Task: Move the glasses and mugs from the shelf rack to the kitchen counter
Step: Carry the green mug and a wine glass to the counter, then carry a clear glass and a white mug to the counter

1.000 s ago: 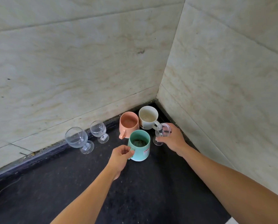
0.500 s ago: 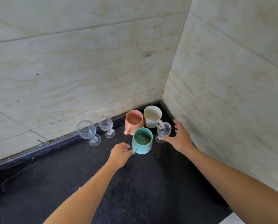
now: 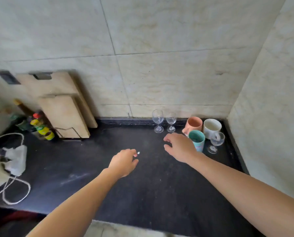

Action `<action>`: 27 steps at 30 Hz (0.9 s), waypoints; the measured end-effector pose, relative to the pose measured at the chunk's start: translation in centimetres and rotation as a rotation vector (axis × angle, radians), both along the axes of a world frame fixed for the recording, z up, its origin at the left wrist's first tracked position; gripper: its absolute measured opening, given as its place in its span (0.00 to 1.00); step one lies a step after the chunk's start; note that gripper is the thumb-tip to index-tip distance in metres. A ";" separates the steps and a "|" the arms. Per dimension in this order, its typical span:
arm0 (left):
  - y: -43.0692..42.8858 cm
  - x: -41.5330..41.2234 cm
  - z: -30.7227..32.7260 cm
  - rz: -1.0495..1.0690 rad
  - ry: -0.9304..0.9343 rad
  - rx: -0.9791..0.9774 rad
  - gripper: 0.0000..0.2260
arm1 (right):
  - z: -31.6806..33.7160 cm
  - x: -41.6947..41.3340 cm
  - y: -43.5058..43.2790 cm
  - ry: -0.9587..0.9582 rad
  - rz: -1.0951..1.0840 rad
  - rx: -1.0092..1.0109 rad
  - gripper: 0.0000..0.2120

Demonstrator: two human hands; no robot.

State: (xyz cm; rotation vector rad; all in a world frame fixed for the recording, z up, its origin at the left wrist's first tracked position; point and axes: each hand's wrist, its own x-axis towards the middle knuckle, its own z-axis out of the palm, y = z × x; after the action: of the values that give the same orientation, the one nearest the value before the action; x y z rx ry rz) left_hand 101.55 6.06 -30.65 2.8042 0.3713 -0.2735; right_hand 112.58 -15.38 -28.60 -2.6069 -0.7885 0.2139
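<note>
Black stone bench (image 3: 142, 185), speckled, set in a corner of pale marbled wall tiles. Three mugs stand clustered in the back right corner: peach mug (image 3: 193, 124), white mug (image 3: 211, 127), teal mug (image 3: 196, 140) in front of them, close together. A small stemmed glass (image 3: 215, 142) stands just right of the teal mug. Two more stemmed glasses, a taller one (image 3: 157, 120) and a shorter one (image 3: 171, 122), stand upright side by side against the back wall, left of the mugs.

Left hand (image 3: 124, 162) hovers over the bench, fingers loosely curled, holding nothing. Right hand (image 3: 180, 147) is spread and empty, just left of the teal mug, partly covering it.

Far left: cutting boards (image 3: 60, 106) lean on the wall, small jars (image 3: 41, 128) beside them, a white cord (image 3: 14, 194) looped near the edge.
</note>
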 end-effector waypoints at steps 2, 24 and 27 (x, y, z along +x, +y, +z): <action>1.8 -6.4 1.0 0.069 0.015 0.060 0.13 | 0.4 -4.1 3.6 -0.015 0.159 -0.010 0.15; 11.1 -84.7 9.8 1.183 0.002 0.288 0.10 | 7.4 -70.6 37.9 -0.169 1.375 0.102 0.16; 11.4 -93.8 10.7 1.329 -0.022 0.272 0.11 | 8.2 -80.0 40.6 -0.132 1.468 0.123 0.17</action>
State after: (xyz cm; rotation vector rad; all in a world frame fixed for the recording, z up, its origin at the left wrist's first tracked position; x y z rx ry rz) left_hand 7.79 17.45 -19.92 2.1273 2.1607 0.1333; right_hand 32.60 25.26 -20.39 -1.4336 -2.4643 0.3499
